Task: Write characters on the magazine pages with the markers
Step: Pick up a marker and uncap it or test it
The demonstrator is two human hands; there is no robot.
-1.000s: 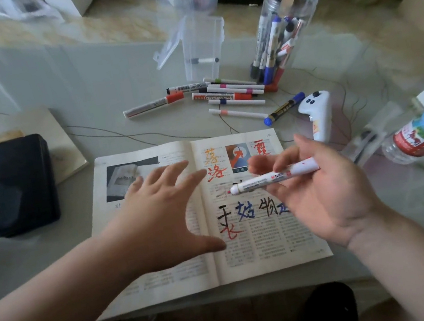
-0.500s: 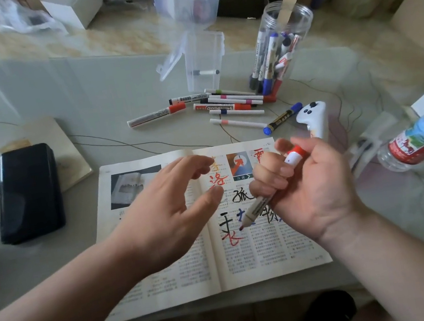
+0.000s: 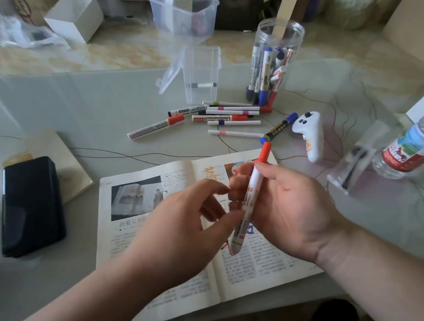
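Right hand (image 3: 290, 203) grip curled round marker (image 3: 254, 182) over magazine (image 3: 139, 197) — left hand (image 3: 178, 235) grip loosely spread, beside it.

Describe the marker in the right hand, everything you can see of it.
The marker is a white, plastic-looking barrel with red print and a long red upper end. It tilts, red end up and away, its blurred lower end above the magazine. The right hand grips its middle, fingers curled round it. The left hand's thumb is at the lower barrel; contact is unclear.
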